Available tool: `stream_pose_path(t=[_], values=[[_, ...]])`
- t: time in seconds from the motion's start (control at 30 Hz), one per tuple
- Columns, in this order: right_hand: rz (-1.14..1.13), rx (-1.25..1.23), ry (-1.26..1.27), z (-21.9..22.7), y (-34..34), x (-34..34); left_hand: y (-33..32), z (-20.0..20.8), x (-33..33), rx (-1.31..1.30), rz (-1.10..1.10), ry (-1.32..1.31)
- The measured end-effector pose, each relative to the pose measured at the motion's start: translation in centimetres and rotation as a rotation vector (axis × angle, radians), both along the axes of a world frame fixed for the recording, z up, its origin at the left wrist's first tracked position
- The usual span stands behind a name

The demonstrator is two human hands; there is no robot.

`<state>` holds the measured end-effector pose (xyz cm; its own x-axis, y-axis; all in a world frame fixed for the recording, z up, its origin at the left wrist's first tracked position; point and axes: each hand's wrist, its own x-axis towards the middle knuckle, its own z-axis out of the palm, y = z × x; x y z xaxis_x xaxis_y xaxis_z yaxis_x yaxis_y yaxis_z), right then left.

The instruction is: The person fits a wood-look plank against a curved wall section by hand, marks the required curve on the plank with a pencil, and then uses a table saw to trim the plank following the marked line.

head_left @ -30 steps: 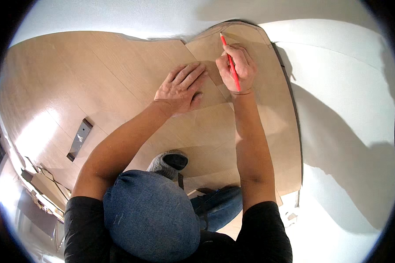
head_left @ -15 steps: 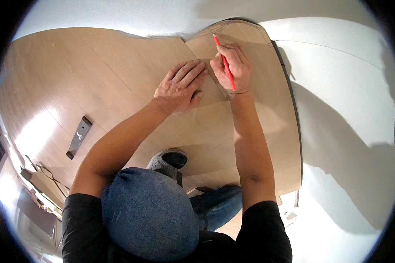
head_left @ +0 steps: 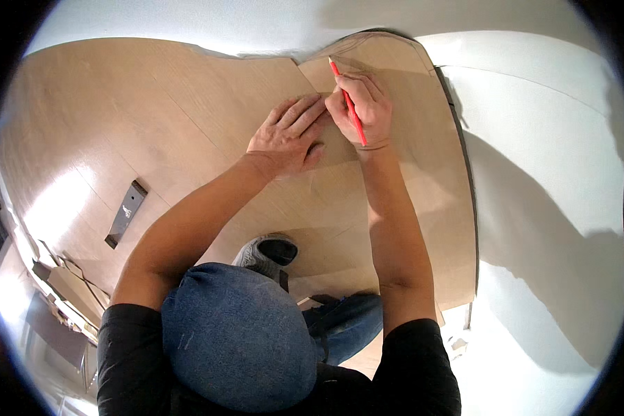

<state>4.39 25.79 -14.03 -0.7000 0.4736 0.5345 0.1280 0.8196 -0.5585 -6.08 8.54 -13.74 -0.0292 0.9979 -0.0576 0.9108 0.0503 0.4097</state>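
A red pencil (head_left: 349,107) is gripped in my right hand (head_left: 373,111), its pale tip pointing away from me. The tip is close to the far end of a light wood-look board (head_left: 423,159), near where the wall line bends; whether it touches cannot be told. Flat on the boards, just left of the pencil hand, lies my left hand (head_left: 284,137), fingers stretched out. A thin panel edge shows between the hands, but its outline is mostly hidden under them. Thin curved lines run along the board's rounded far edge.
White walls (head_left: 541,139) border the boards at the far side and right, with a dark gap (head_left: 474,222) along the right edge. A dark flat metal bar (head_left: 126,215) lies to the left. My jeans-covered knee (head_left: 236,340) and a grey knitted shoe (head_left: 260,258) are close in.
My right hand and the pencil have shifted slightly left along the far end of the board. The left hand stays flat in about the same place.
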Motion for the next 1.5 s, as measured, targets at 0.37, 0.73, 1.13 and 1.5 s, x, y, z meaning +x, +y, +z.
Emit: stream_pose_path(t=[0.37,0.73,1.13,1.5], values=[[0.033,0.017,0.020,-1.2,-1.0,-1.0,0.0,0.0,0.2,-0.083,-0.013,0.010],[-0.010,-0.192,0.083,0.8,-3.0,-0.9,-0.2,-0.4,0.1,0.022,0.027,0.020],[-0.379,-0.091,-0.557,7.1,-10.5,29.2,0.0,0.9,0.4,-0.055,0.009,0.020],[-1.006,-0.127,-1.120,6.7,-2.8,36.4,-0.1,0.5,1.1,0.128,0.018,0.018]])
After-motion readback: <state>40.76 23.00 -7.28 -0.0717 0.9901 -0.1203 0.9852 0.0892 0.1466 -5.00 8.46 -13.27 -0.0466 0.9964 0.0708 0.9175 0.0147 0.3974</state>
